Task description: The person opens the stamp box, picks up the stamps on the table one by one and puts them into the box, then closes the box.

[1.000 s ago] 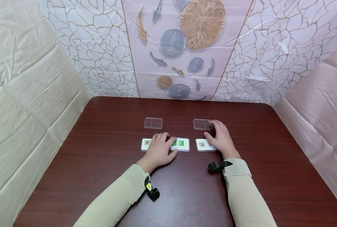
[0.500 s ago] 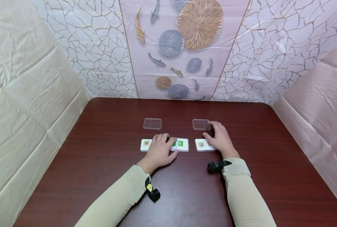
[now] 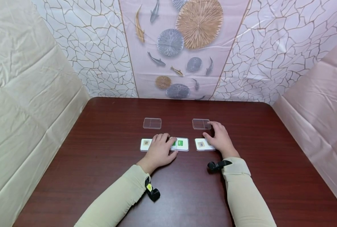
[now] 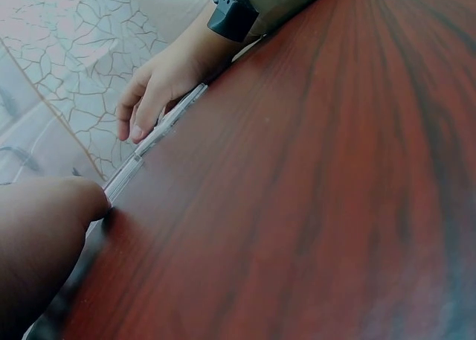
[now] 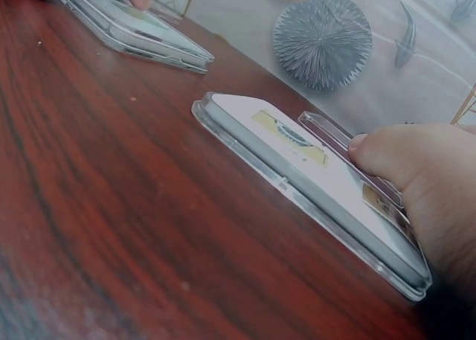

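My left hand (image 3: 158, 150) lies over a flat clear case holding a white insert with green stamps (image 3: 180, 143), its index fingertip at the case and its thumb by the front edge. Left of it, partly hidden beneath the fingers, shows another white piece bearing a small beige stamp (image 3: 146, 142). My right hand (image 3: 222, 140) rests over a second clear case (image 5: 245, 146) with a white insert and a stamp-like picture, hiding its right part. The thumb lies above that case; the index finger reaches the right end of a clear lid (image 3: 200, 124) behind it. Fingers on both hands look relaxed.
Another clear lid (image 3: 152, 123) lies farther back on the left. The dark red-brown table (image 3: 114, 126) meets a patterned cloth backdrop (image 3: 106, 63), with pale cloth along both sides. Each wrist wears a black camera on a strap, the left one (image 3: 153, 194) nearer the table's front.
The head view shifts very slightly between the first two frames. Both hands, the cases and the lids keep their places.
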`<state>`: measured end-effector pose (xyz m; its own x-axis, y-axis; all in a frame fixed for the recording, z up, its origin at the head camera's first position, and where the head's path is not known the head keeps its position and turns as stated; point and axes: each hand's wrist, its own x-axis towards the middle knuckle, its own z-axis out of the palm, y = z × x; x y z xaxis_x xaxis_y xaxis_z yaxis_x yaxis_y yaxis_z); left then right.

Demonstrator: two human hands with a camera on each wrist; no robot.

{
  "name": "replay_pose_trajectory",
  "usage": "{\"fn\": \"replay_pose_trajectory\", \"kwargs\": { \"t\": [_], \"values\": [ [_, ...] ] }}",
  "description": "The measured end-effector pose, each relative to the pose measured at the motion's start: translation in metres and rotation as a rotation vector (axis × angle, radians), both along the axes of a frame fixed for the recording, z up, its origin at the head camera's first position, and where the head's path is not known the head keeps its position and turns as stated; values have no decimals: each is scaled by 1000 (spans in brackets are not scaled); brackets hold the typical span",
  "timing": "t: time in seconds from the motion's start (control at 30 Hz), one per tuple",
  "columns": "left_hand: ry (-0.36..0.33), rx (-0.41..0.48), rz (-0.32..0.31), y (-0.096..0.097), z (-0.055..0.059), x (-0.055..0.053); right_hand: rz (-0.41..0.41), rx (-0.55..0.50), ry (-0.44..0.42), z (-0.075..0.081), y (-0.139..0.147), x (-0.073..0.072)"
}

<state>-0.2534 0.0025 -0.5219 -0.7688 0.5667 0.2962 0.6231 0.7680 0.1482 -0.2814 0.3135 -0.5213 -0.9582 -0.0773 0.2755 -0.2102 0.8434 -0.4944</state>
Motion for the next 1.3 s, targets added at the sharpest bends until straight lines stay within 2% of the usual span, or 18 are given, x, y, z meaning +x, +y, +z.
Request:
{"fn": "replay_pose_trajectory", "kwargs": {
  "t": [0.3,0.67,0.9,1.3],
  "values": [
    [11,13,-7,-1,0,0,-3,5,-30,1,-1,0],
    [-8,10,-9,-2,1,0,-21,-4,-54,0,-2,0],
    [3,11,-5,-2,2,0,-30,-28,-65,0,-1,-3],
    [-20,6,-10,0,2,0,-36,-2,-109,4,5,-12]
  ]
}}
